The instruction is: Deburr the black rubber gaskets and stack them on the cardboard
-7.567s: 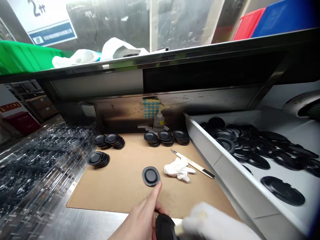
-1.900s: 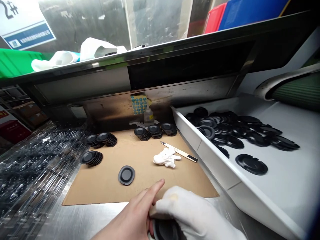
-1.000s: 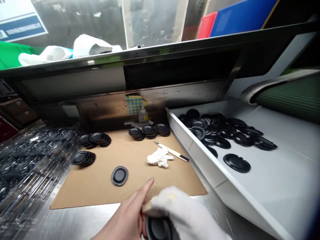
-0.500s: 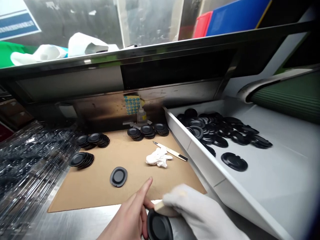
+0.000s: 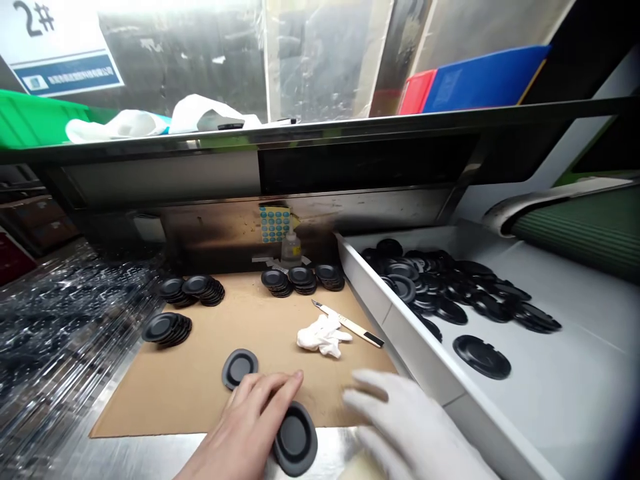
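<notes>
My bare left hand [image 5: 245, 427] grips a black oval disc [image 5: 296, 440] by its left edge, low over the front edge of the brown cardboard sheet [image 5: 200, 393]. My right hand [image 5: 405, 427], in a white glove, is blurred just right of the disc, its fingers stretched forward and apart. A pale beige blur [image 5: 361, 465] shows beneath it; whether the hand holds it is unclear. A single black disc [image 5: 240, 368] lies flat on the cardboard just beyond my left fingers.
Stacks of black discs [image 5: 167, 329] [image 5: 193, 289] [image 5: 303, 278] stand on the cardboard. A crumpled white cloth [image 5: 323, 335] and a craft knife [image 5: 350, 325] lie at its right. A white tray [image 5: 400, 327] on the right holds several loose discs. Clear plastic trays [image 5: 50, 333] lie at left.
My left hand has turned palm down and lowered the disc toward the cardboard edge. My gloved right hand has come off the disc and spread its fingers. The view has tilted down.
</notes>
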Tool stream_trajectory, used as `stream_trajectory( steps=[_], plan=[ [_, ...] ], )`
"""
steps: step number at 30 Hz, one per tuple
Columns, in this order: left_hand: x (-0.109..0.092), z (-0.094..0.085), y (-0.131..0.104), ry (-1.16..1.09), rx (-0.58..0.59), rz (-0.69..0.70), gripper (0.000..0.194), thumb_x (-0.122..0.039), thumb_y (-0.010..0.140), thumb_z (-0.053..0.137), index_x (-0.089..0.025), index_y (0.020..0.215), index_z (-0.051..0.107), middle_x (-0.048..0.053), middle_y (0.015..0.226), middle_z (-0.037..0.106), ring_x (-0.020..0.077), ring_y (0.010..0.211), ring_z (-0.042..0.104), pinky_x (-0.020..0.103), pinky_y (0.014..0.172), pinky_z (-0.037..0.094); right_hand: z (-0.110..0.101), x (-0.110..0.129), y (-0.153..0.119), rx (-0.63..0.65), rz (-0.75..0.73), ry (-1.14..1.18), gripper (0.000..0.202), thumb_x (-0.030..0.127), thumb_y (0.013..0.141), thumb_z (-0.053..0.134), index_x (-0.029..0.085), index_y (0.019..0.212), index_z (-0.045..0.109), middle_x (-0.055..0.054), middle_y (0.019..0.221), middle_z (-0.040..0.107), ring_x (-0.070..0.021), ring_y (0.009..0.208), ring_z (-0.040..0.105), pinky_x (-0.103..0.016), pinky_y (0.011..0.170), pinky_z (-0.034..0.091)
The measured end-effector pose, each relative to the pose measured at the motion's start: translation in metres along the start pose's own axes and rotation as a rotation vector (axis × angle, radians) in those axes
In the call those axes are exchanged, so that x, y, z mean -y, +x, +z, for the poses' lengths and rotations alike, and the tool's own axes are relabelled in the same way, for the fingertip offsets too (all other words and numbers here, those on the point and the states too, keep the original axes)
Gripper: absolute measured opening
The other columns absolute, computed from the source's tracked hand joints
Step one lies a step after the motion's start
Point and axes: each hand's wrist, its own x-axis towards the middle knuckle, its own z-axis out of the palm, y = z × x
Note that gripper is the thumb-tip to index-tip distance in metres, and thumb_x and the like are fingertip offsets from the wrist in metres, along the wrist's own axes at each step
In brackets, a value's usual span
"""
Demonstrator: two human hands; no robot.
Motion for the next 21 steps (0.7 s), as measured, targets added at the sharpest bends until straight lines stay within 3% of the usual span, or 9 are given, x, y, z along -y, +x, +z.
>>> stream_trajectory(
  steps=[2,3,5,8,10,13,16,19,21],
  plan=[
    [0.0,0.004,0.0,0.004,-0.054,-0.072,0.113,-0.019,0.078,0.085,-0.035,0.172,0.025,0.013,0.146,0.06,0.04,0.132,0.053,0.06,0.116,0.046,0.001,0.008,0.035,-0.012,-0.031,-0.122,0.038,0.026,0.108,0.049,0.025,0.142,0.067,-0.015,0.148,0.066,-0.0357,0.139,0.059,-0.062,0.117,0.048],
    [0.001,0.006,0.0,-0.015,-0.087,-0.089,0.111,-0.017,0.077,0.083,-0.032,0.171,0.027,0.013,0.137,0.064,0.0381,0.127,0.056,0.058,0.113,0.048,0.002,0.011,0.052,0.03,-0.04,-0.146,0.038,0.022,0.109,0.05,0.026,0.143,0.065,-0.013,0.151,0.064,-0.0323,0.143,0.055,-0.058,0.122,0.043],
    [0.005,0.009,0.0,-0.074,-0.158,-0.084,0.107,-0.017,0.075,0.079,-0.029,0.169,0.029,0.011,0.126,0.068,0.0337,0.117,0.061,0.05,0.106,0.053,0.006,0.013,0.081,0.067,-0.067,-0.163,0.026,0.021,0.109,0.055,0.027,0.125,0.074,-0.01,0.143,0.07,-0.0323,0.142,0.055,-0.055,0.12,0.043],
    [0.013,0.01,0.0,-0.14,-0.219,-0.075,0.105,-0.022,0.073,0.08,-0.03,0.167,0.032,0.009,0.12,0.07,0.0292,0.103,0.064,0.042,0.094,0.056,0.015,0.007,0.105,0.112,-0.092,-0.168,0.01,0.026,0.104,0.069,0.028,0.098,0.077,-0.004,0.107,0.077,-0.0321,0.122,0.065,-0.048,0.106,0.048],
    [0.016,0.01,0.0,-0.156,-0.225,-0.084,0.105,-0.025,0.074,0.081,-0.031,0.167,0.033,0.008,0.118,0.071,0.0278,0.099,0.064,0.041,0.091,0.056,0.019,0.004,0.108,0.107,-0.071,-0.167,0.007,0.028,0.102,0.073,0.028,0.097,0.078,-0.003,0.093,0.073,-0.0309,0.105,0.066,-0.046,0.095,0.046],
    [0.017,0.011,-0.001,-0.152,-0.235,-0.072,0.106,-0.03,0.077,0.084,-0.035,0.168,0.03,0.008,0.12,0.07,0.0285,0.102,0.065,0.041,0.093,0.055,0.016,0.011,0.102,0.117,-0.054,-0.115,0.013,0.028,0.106,0.067,0.025,0.101,0.078,-0.005,0.093,0.072,-0.0282,0.096,0.065,-0.043,0.088,0.043],
    [0.018,0.017,-0.002,-0.092,-0.245,-0.062,0.107,-0.037,0.084,0.087,-0.036,0.17,0.024,0.009,0.122,0.069,0.0314,0.108,0.065,0.043,0.096,0.054,0.012,0.029,0.091,0.271,-0.201,0.011,0.023,0.035,0.109,0.062,0.027,0.091,0.074,0.002,0.087,0.071,-0.0179,0.084,0.066,-0.032,0.078,0.042],
    [0.02,0.021,-0.003,-0.03,-0.241,-0.032,0.106,-0.038,0.089,0.083,-0.037,0.172,0.018,0.01,0.122,0.07,0.0331,0.11,0.064,0.045,0.098,0.053,0.016,0.039,0.082,0.502,-0.394,0.006,0.022,0.037,0.087,0.086,0.028,0.075,0.07,0.007,0.069,0.064,-0.0125,0.059,0.056,-0.03,0.058,0.031],
    [0.02,0.021,-0.003,-0.025,-0.239,-0.026,0.112,-0.037,0.086,0.086,-0.04,0.173,0.015,0.009,0.124,0.071,0.0333,0.11,0.064,0.046,0.098,0.053,0.018,0.036,0.083,0.455,-0.318,-0.085,0.016,0.03,0.083,0.088,0.029,0.077,0.074,0.003,0.071,0.065,-0.0176,0.064,0.058,-0.033,0.061,0.033]
  ],
)
